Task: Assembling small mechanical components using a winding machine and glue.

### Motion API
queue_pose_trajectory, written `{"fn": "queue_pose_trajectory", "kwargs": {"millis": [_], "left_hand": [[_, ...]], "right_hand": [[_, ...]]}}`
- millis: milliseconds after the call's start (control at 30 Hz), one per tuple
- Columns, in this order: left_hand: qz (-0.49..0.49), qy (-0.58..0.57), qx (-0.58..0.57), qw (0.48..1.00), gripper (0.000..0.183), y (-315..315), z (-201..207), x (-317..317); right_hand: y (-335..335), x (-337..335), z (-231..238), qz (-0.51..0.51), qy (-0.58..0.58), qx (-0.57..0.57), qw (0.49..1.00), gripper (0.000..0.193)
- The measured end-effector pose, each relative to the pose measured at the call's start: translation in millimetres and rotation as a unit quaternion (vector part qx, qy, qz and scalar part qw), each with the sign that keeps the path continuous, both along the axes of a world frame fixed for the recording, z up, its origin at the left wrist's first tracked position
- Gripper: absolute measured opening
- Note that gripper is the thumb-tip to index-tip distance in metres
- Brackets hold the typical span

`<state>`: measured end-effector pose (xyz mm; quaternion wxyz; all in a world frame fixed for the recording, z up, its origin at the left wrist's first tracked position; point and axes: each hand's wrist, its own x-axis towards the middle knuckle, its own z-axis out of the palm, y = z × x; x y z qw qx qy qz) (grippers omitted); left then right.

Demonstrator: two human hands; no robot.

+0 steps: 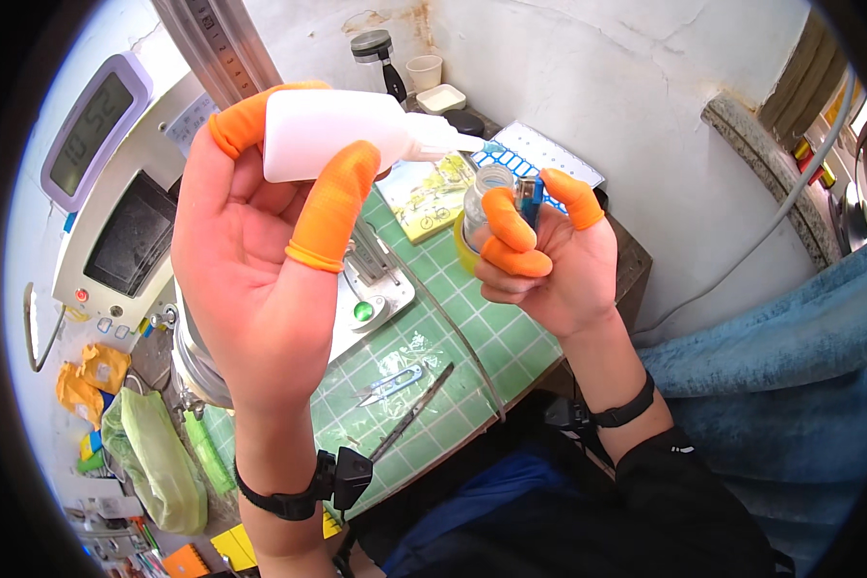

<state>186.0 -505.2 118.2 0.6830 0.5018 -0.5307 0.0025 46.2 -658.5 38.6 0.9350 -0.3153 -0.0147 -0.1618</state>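
Note:
My left hand [246,260], with orange finger cots on its thumb and a finger, grips a white squeeze bottle [332,133]. The bottle lies sideways in the air, and its narrow translucent nozzle points right. Lower and to the right is my right hand [578,255], also in orange finger cots. Its fingers close on a small blue lighter [529,197] with a metal top. Just left of those fingers, below the nozzle tip, a clear open-necked bottle [494,177] shows; whether my hand touches it is hidden. Something yellow [466,252] is partly visible under it.
A green gridded mat [443,385] bears thread snips [392,385] and a dark slender tool [414,409]. Beyond are an illustrated booklet [424,202] and a blue-patterned sheet [549,149]. A machine with a dark screen [130,226] stands left; a blue curtain [771,347] hangs right.

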Motion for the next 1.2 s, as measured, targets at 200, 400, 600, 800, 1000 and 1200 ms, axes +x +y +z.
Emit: {"fn": "queue_pose_trajectory", "kwargs": {"millis": [200, 400, 600, 800, 1000, 1200], "left_hand": [[0.005, -0.017, -0.006, 1.0, 0.031, 0, -2, -2], [0.013, -0.037, -0.005, 0.999, 0.032, 3, -1, -1], [0.007, -0.035, -0.013, 0.999, 0.032, 1, -3, 1], [0.015, -0.032, -0.008, 0.999, 0.032, 1, -2, -2], [0.038, -0.043, 0.007, 0.998, 0.031, 0, -1, -2], [0.041, -0.044, 0.006, 0.998, 0.03, -3, -2, -3]], "right_hand": [[0, 10, 1, 0.003, -0.015, 0.024, 1.0, 0.046], [1, 13, 4, 0.003, -0.03, 0.013, 0.999, 0.045], [3, 10, 8, -0.002, -0.023, 0.022, 0.999, 0.044], [7, 11, 13, 0.006, -0.032, 0.014, 0.999, 0.044], [5, 11, 8, 0.002, -0.042, 0.007, 0.999, 0.045], [2, 12, 6, 0.011, -0.063, -0.01, 0.998, 0.045]]}}
